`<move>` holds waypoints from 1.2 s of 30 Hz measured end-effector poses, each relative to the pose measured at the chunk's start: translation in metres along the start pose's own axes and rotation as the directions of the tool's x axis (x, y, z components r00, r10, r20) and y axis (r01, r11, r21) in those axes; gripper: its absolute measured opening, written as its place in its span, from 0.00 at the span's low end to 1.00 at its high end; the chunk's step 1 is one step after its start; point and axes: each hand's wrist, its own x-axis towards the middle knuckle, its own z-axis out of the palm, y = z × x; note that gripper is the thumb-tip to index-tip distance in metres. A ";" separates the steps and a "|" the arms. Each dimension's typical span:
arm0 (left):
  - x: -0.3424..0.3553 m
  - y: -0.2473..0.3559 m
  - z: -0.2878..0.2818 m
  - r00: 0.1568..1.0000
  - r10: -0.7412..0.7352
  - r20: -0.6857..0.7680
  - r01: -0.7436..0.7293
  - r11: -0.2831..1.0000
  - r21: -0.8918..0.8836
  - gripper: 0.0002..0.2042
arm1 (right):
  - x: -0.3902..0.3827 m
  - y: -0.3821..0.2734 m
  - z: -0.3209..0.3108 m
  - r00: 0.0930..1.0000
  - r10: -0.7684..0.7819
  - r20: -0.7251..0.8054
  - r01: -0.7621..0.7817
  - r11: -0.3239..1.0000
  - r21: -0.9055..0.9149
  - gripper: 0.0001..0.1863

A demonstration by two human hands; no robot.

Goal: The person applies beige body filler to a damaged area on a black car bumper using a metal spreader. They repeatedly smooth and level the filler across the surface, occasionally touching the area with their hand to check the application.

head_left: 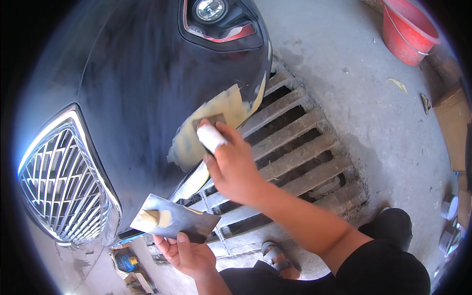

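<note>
A dark car bumper (123, 73) fills the upper left. A pale yellow putty patch (189, 145) covers part of its lower right side, near the edge. My right hand (223, 164), with white wrapping on one finger, grips a small spreader (214, 119) against that patch. Below, my left hand (187, 253) holds a flat grey metal plate (187, 223), tilted, carrying a lump of cream putty (155, 218).
A chrome grille (64, 187) and a headlight (210, 11) are on the car. Beneath lies a slatted drain grate (295, 142) in concrete. A red bucket (405, 37) stands upper right; cardboard (450, 128) and round tins (448, 206) line the right. A box (130, 265) sits lower left.
</note>
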 end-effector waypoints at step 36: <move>0.003 0.003 0.012 0.998 0.067 0.015 -0.067 0.998 0.011 0.27 | -0.036 0.002 -0.018 0.978 0.201 0.058 -0.201 0.980 -0.010 0.26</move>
